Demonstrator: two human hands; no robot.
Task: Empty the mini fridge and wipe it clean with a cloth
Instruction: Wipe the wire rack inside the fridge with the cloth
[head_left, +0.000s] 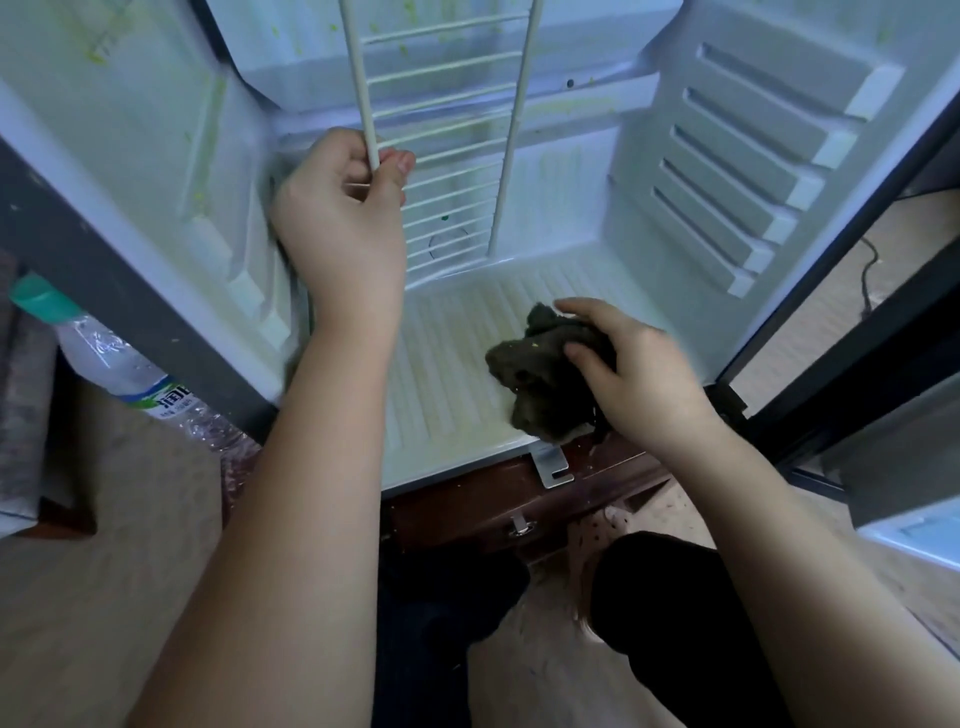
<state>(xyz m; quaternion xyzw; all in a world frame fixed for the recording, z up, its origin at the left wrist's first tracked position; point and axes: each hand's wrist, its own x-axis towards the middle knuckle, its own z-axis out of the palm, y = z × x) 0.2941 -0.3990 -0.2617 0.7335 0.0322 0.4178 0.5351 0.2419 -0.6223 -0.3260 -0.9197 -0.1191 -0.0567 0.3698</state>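
At the bottom of the frame, dark-clothed knees sit before a brown wooden cabinet (493, 499) that carries the mini fridge (452, 338). At lower right of centre, the right hand (639, 384) curls its fingers over a dark, crumpled cloth (535, 374) lying on the ribbed fridge floor near its front edge. At the left edge lies a plastic water bottle (119, 358) with a green cap. Further in, at upper centre, the left hand (337, 218) grips the left bar of a white wire shelf (447, 130), which stands steeply tilted. Green smears fleck the fridge's left wall and back wall.
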